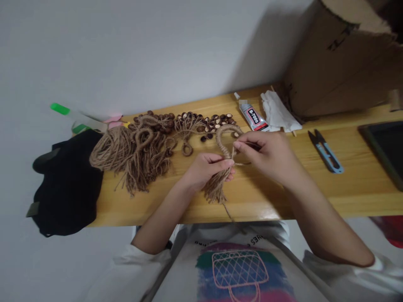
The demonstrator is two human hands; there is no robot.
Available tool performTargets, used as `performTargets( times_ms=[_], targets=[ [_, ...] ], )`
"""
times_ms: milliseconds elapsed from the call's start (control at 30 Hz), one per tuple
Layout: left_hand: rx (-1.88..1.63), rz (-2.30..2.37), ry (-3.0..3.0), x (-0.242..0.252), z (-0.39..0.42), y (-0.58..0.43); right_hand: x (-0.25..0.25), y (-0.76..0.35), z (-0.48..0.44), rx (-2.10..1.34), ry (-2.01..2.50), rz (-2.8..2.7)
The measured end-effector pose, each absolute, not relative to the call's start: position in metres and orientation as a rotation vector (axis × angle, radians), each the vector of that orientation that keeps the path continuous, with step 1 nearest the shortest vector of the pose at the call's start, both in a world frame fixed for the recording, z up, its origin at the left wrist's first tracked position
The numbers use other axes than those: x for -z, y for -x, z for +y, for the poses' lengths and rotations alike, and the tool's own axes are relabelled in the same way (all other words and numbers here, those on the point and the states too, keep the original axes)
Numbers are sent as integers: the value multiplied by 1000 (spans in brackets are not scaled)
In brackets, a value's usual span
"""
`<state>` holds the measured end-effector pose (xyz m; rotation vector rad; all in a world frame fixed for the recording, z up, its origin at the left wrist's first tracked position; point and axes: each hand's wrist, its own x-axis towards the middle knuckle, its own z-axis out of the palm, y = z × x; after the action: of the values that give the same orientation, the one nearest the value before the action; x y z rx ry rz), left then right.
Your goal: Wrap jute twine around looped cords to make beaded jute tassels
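My left hand (211, 168) is closed round the neck of a jute tassel (223, 142), thumb on top. The tassel has a thick wrapped loop at its upper end, and its frayed strands hang down below my fingers. My right hand (267, 153) pinches a jute cord (233, 150) between thumb and fingertips, close to the loop's base. A thin stretch of cord curves out to the right under that hand, and a loose end dangles over the table's front edge. Part of the loop's right side is hidden behind my right fingers.
Jute tassels and a twine bundle (111, 152) lie left, beside a black cloth item (71, 184). Brown nut-like halves (220, 121) lie behind. A glue tube (252, 115), white tissue (278, 110), blue thread snips (325, 152), a dark tablet-like object (385, 147) and a cardboard box (343, 71) stand right.
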<state>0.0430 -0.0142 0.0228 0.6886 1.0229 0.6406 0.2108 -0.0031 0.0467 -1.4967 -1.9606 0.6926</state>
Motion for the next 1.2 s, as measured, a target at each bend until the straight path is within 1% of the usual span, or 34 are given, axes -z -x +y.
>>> performTargets(
  times_ms=[167,367,433,533,667,733,800,867,967,1067,1200],
  targets=[
    [-609,1002,-822,-22,-14,-43,-46,-209,-5,-576,1624,-1986],
    [-592,1068,-1125,-24,-13,-43,-43,-206,-6,-316,1717,-2099],
    [-616,1055,-1100,-24,-14,-44,-41,-206,-7,-341,1629,-2106],
    [-691,1041,-952,-24,-15,-46,-39,-207,-11,-356,1526,-1888],
    [-772,1054,-717,-21,-15,-46,-37,-208,-26,-208,1513,-1507],
    [-785,1059,-661,-19,-14,-46,-36,-206,-33,-123,1413,-1526],
    [-792,1053,-659,-18,-14,-46,-35,-203,-38,-91,1312,-1688],
    [-810,1038,-674,-17,-14,-47,-33,-201,-39,-150,1306,-1899],
    [-835,1042,-687,-16,-14,-48,-33,-199,-34,-374,1451,-2122],
    [-842,1075,-730,-14,-15,-48,-35,-199,-30,-552,1501,-2134],
    [-887,1086,-782,-9,-15,-48,-38,-199,-30,-631,1523,-2009]
  ],
)
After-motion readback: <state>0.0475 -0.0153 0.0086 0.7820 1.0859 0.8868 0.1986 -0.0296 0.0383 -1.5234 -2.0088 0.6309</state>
